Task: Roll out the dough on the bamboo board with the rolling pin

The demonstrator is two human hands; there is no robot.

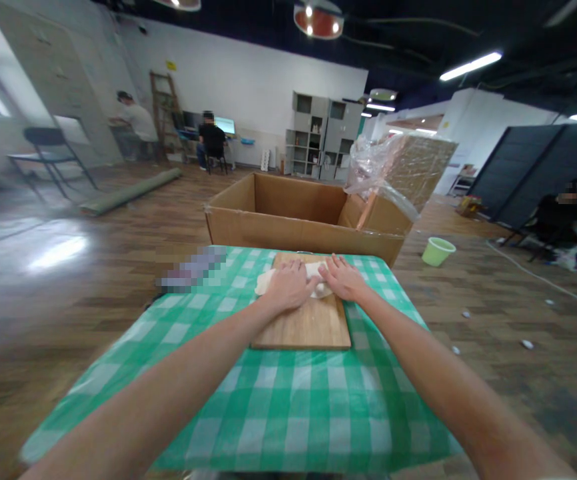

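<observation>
Pale dough, flattened and uneven, stretches across the far half of a wooden cutting board. My left hand presses on it from above, palm down, fingers extended and lying flat. On the dough's right end rests my right hand, its fingers stretched forward and slightly apart. Between the two hands a strip of the dough shows; the parts under my palms are hidden. The board lies on a green and white checked tablecloth.
Just beyond the table stands a large open cardboard box, with plastic wrap at its right. A blurred-out item lies at the table's left edge. On the floor to the right is a green bucket. Several people sit or stand farther off.
</observation>
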